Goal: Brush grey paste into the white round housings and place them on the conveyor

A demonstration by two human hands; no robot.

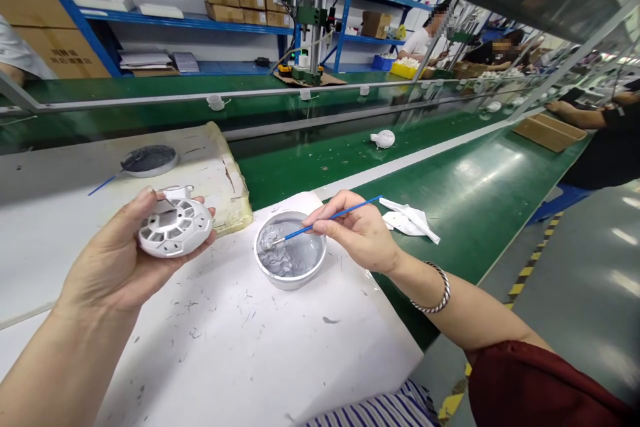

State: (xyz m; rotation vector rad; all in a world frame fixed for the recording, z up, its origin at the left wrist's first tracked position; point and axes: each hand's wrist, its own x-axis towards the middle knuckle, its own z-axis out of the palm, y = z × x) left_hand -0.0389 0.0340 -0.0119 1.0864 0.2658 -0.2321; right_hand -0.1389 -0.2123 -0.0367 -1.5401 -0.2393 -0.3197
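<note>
My left hand [123, 250] holds a round white plastic part [175, 228] with slots and a small protruding neck, its fingers wrapped under and around it. Between the thumb and fingers of my right hand [353, 230] is a thin blue brush [333, 215]. The brush tip touches grey paste in a round white dish [290, 281], which sits on a white sheet [240, 360] marked with grey specks. The white part is left of the dish, apart from it.
A second dish of dark grey paste [150, 159] with a blue stick is on the board [220, 173] at left. Crumpled white tissue [410, 220] lies right of my right hand. Another white part [384, 139] rests on the green line. People work at the far right, near a brown tray [549, 132].
</note>
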